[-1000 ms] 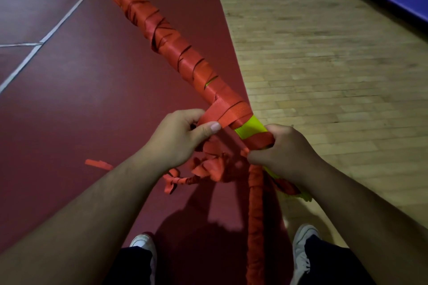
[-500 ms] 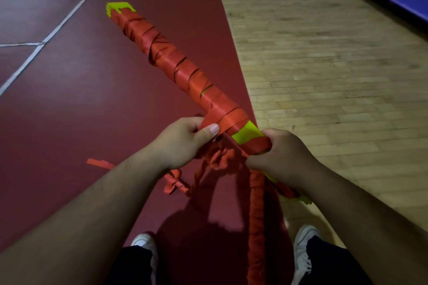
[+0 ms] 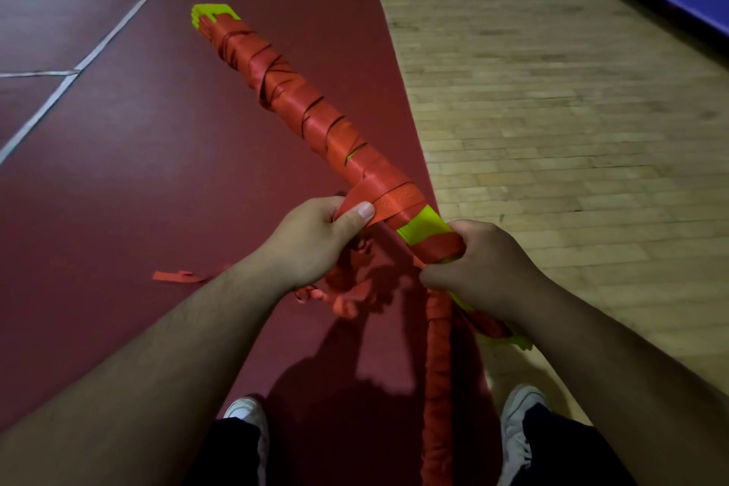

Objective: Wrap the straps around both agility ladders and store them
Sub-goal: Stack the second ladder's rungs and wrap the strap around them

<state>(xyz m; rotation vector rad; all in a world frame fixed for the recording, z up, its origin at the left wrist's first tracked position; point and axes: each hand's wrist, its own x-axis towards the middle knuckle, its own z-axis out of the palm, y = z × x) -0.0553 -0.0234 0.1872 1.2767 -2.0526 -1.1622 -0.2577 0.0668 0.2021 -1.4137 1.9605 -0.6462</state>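
Dark red court floor [image 3: 118, 189] fills the left and meets pale wooden boards [image 3: 552, 130] along a seam running toward 12 o'clock. The agility ladder [image 3: 420, 227], a yellow-green bundle bound in orange strap [image 3: 300, 103], slants from centre toward 11 o'clock above the floor; the left hand [image 3: 311, 241] pinches the strap's flat band between thumb and fingers; the right hand [image 3: 485, 268] curls tightly round the bundle's near end; loose strap hangs toward 6 o'clock between two white shoes [image 3: 246, 412].
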